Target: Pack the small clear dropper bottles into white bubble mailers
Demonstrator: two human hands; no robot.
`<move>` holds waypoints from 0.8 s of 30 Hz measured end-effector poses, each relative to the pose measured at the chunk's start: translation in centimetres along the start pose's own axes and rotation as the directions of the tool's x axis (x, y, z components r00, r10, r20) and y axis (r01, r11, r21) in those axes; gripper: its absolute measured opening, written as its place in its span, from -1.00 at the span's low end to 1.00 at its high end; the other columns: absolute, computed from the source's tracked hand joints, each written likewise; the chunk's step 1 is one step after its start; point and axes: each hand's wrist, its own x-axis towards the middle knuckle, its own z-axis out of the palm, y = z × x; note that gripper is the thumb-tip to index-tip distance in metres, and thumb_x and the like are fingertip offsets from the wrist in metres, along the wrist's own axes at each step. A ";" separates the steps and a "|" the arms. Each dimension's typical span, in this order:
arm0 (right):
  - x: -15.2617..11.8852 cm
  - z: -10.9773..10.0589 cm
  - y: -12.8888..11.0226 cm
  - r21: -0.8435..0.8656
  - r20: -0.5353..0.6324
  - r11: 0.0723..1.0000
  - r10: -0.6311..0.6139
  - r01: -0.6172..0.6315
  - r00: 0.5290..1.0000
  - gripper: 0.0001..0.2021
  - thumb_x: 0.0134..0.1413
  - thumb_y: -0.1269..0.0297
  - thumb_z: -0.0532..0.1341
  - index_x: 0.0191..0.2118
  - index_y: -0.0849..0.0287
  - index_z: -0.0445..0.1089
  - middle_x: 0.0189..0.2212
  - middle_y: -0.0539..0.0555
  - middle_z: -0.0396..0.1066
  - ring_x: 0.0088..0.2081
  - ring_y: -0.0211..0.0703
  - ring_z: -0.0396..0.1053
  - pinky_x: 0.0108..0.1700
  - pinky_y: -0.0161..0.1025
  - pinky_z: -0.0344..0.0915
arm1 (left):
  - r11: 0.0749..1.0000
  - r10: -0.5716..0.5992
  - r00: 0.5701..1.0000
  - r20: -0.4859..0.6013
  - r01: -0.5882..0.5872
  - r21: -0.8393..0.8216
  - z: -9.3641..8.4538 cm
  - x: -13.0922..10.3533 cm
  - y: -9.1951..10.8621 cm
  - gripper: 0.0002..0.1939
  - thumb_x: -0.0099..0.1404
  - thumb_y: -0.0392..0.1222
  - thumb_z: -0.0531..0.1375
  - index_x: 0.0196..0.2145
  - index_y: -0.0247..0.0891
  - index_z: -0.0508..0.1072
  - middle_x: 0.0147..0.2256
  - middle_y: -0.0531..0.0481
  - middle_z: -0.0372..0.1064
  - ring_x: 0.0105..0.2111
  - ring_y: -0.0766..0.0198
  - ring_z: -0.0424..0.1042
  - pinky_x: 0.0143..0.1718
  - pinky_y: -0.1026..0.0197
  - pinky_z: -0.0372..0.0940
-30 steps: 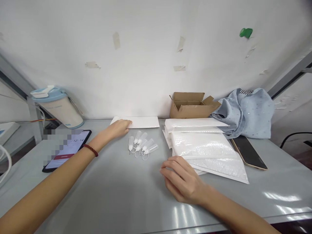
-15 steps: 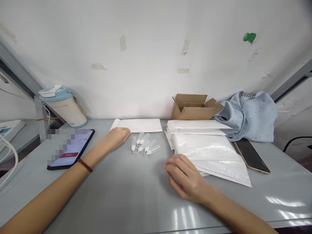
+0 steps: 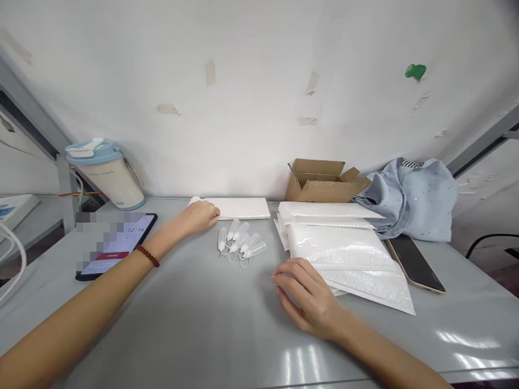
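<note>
My left hand [image 3: 199, 217], with a red bead bracelet at the wrist, is closed at the left part of a flat white strip [image 3: 245, 208] along the wall. The strip's left end curls up behind the knuckles, and my fingertips are hidden. Several small clear squeeze bottles [image 3: 239, 237] with white caps and looped tethers lie in a cluster, just right of and nearer than this hand. My right hand [image 3: 308, 297] rests on the table with loosely bent fingers apart and nothing in them. Beside it lies a stack of white bubble mailers [image 3: 344, 243].
An open cardboard box [image 3: 326, 189] stands behind the mailers, with a light blue cloth [image 3: 425, 200] to its right. A dark phone [image 3: 417, 265] lies below the cloth. At left are a lit phone [image 3: 121, 243] and a tumbler [image 3: 109, 178]. A grey table [image 3: 194, 324] carries everything.
My left hand has shifted slightly up and right along the white strip, whose left end now curls up more. My right hand and the bottles stay put.
</note>
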 end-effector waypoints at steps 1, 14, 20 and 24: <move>0.0 0.0 0.0 -0.003 -0.001 1.000 0.000 0.000 1.000 -0.78 0.06 0.59 0.05 -0.18 0.28 0.31 -0.32 0.18 0.36 -0.26 -0.11 0.28 -0.26 -0.11 0.34 | 1.000 0.004 1.000 -0.004 -0.004 0.031 -0.1 0.1 0.2 -0.73 0.15 -0.33 0.05 -0.69 -0.25 0.26 -0.62 -0.05 0.34 -0.55 0.24 0.32 -0.45 0.23 0.11; -0.8 0.5 0.0 -0.250 -0.170 0.966 0.023 -0.066 0.985 -0.29 -0.05 0.66 0.17 0.24 0.26 -0.04 0.11 0.37 0.11 0.13 0.17 0.14 -0.02 0.12 0.32 | 0.904 0.401 0.584 -0.705 -0.130 0.406 -1.3 -7.3 1.4 -0.85 0.14 -0.38 0.13 -0.34 -0.18 0.30 -0.36 0.03 0.50 -0.37 0.26 0.52 -0.37 0.27 0.40; -0.6 0.3 0.6 -0.392 -0.550 0.908 -0.100 -0.150 0.829 -0.02 -0.25 0.63 0.35 0.28 -0.06 -0.09 0.25 0.19 -0.05 0.14 0.29 0.12 0.01 0.25 0.24 | 0.745 0.657 0.431 -0.618 -0.494 0.447 -0.9 -9.0 6.1 -0.89 0.14 -0.36 0.19 -0.35 -0.24 0.35 -0.39 -0.03 0.49 -0.26 0.18 0.52 -0.33 0.24 0.49; -0.3 -1.4 1.3 -0.439 -0.647 0.879 -0.162 -0.189 0.745 -0.14 -0.14 0.58 0.29 0.28 0.01 -0.04 0.24 0.21 0.00 0.16 0.33 0.09 -0.03 0.18 0.24 | 0.712 0.679 0.462 -0.571 -0.605 0.356 0.1 -9.3 8.0 -0.88 0.15 -0.40 0.20 -0.31 -0.34 0.39 -0.31 -0.12 0.50 -0.15 0.12 0.47 -0.23 0.18 0.47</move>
